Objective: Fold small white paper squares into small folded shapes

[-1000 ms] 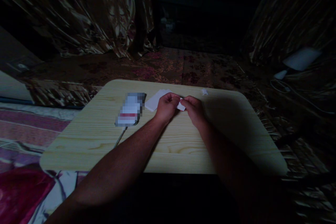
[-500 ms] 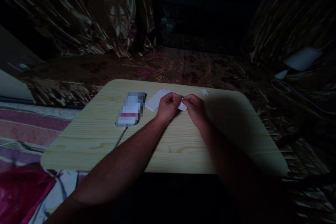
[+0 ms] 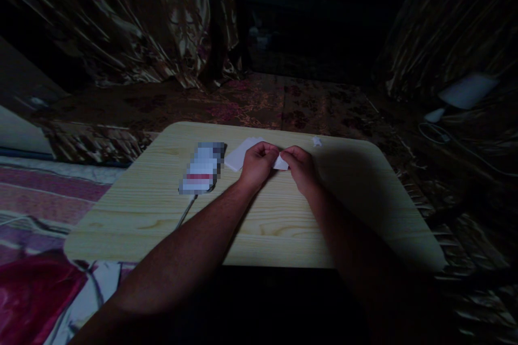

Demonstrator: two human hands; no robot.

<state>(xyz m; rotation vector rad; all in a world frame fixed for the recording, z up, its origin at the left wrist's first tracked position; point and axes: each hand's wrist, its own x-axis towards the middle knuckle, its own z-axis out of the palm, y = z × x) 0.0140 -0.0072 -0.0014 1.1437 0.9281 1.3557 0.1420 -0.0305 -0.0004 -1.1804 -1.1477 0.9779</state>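
Between my two hands is a small piece of white paper (image 3: 280,164), partly covered by the fingers. My left hand (image 3: 259,163) pinches its left side with thumb and forefinger. On the other side my right hand (image 3: 300,164) grips the paper the same way, its fingertips close to the left ones. Just behind and left of my left hand lies a stack of white paper (image 3: 238,155) on the table. A small folded or crumpled white paper piece (image 3: 316,142) rests near the far edge, beyond my right hand.
The light wooden table (image 3: 267,242) has rounded corners. On its left lies a blurred-out phone (image 3: 199,168) with a cable (image 3: 186,212) running toward me. A white lamp (image 3: 468,90) stands far right. Patterned curtains (image 3: 182,21) hang behind, and a striped bedcover (image 3: 48,194) is at left.
The paper between my hands has shifted slightly and shows a somewhat different face and outline. Both hands stay nearly in place, with small finger movements.
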